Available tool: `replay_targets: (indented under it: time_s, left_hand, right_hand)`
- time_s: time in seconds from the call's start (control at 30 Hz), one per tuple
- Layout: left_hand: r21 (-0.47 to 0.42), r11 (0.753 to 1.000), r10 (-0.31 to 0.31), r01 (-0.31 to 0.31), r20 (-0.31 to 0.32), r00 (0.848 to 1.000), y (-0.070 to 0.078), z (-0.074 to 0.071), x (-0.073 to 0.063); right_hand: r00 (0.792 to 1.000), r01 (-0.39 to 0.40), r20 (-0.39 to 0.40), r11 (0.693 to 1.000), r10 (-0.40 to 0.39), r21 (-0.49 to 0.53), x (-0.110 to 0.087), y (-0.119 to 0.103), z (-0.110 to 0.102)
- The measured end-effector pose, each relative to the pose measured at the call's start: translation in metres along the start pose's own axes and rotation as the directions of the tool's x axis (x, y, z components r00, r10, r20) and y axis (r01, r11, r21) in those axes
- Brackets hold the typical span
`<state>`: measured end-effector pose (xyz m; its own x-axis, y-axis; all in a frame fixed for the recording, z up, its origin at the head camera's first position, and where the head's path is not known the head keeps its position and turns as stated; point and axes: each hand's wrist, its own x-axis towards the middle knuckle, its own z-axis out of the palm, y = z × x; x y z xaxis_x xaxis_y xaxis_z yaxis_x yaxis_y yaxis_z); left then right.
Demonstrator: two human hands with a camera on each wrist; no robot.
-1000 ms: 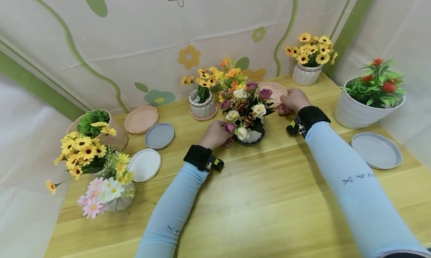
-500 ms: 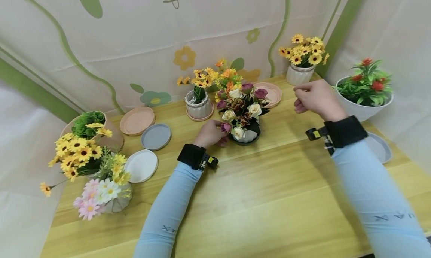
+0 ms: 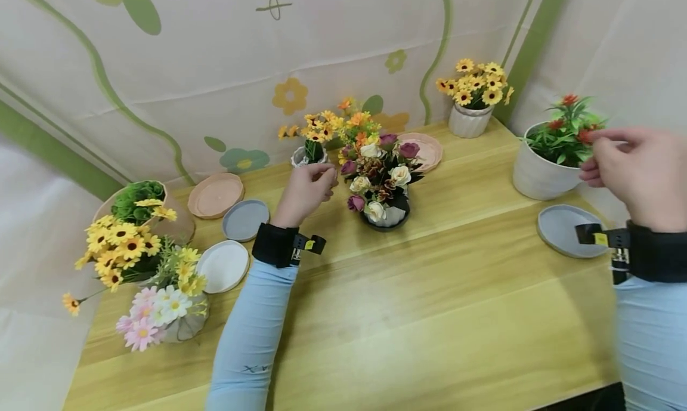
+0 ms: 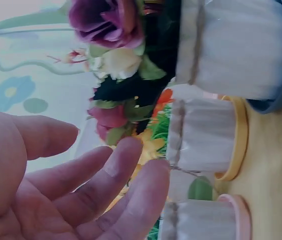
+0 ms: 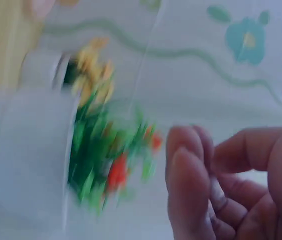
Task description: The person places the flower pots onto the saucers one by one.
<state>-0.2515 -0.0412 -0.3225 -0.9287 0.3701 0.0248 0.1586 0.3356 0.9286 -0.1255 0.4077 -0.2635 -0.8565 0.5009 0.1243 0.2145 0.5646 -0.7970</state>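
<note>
A small white pot [image 3: 393, 217] of purple and cream roses stands on a dark saucer [image 3: 367, 221] mid-table. My left hand [image 3: 303, 193] hovers left of the roses, its fingers relaxed and holding nothing; the left wrist view shows a gap between its thumb and fingers [image 4: 146, 197]. On the right, my right hand [image 3: 636, 169] is raised beside the large white pot [image 3: 544, 172] of red-flowered greenery, overlapping its leaves in the head view. Its fingers [image 5: 186, 182] are loosely curled with nothing in them. The greenery [image 5: 93, 155] is blurred in the right wrist view.
A grey saucer [image 3: 563, 232] lies under the right wrist. Pink [image 3: 216, 195], blue-grey [image 3: 245, 220] and white saucers [image 3: 223, 266] lie left, near several flower pots. Behind the roses sit a pink saucer [image 3: 429, 151] and potted yellow daisies [image 3: 469, 121].
My right hand has left the pink saucer behind the roses and swung right to the red-flowered plant. My left hand has drawn off the rose pot, moving up and left.
</note>
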Motion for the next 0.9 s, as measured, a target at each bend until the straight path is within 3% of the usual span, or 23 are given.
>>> replay_targets:
  time_s: [0.1, 0.17, 0.3, 0.5, 0.7, 0.9]
  left_hand:
    - [0.074, 0.996, 0.047, -0.045, -0.020, 0.999, 0.006, -0.005, -0.001]
    - [0.126, 0.990, 0.074, -0.070, -0.033, 0.997, 0.011, -0.008, 0.000]
    - [0.173, 0.980, 0.113, -0.103, -0.047, 0.993, 0.019, -0.013, 0.003]
    - [0.215, 0.970, 0.121, -0.111, -0.032, 0.992, 0.035, -0.017, 0.013]
    - [0.292, 0.950, 0.122, -0.109, -0.025, 0.992, 0.056, -0.017, 0.026]
    - [0.316, 0.946, 0.068, -0.064, -0.001, 0.998, 0.075, -0.013, 0.037]
  right_hand:
    - [0.997, -0.061, -0.056, 0.996, 0.057, -0.069, -0.002, 0.017, -0.007]
    - [0.994, -0.098, -0.047, 0.991, 0.094, -0.093, -0.001, 0.029, -0.010]
    - [0.987, -0.149, 0.050, 0.982, 0.155, -0.120, 0.007, 0.049, -0.011]
    - [0.966, -0.185, 0.183, 0.983, 0.185, -0.016, 0.023, 0.073, -0.004]
    - [0.954, -0.234, 0.211, 0.970, 0.215, 0.071, 0.035, 0.077, -0.002]
    - [0.925, -0.246, 0.321, 0.964, 0.202, 0.102, 0.050, 0.069, -0.003]
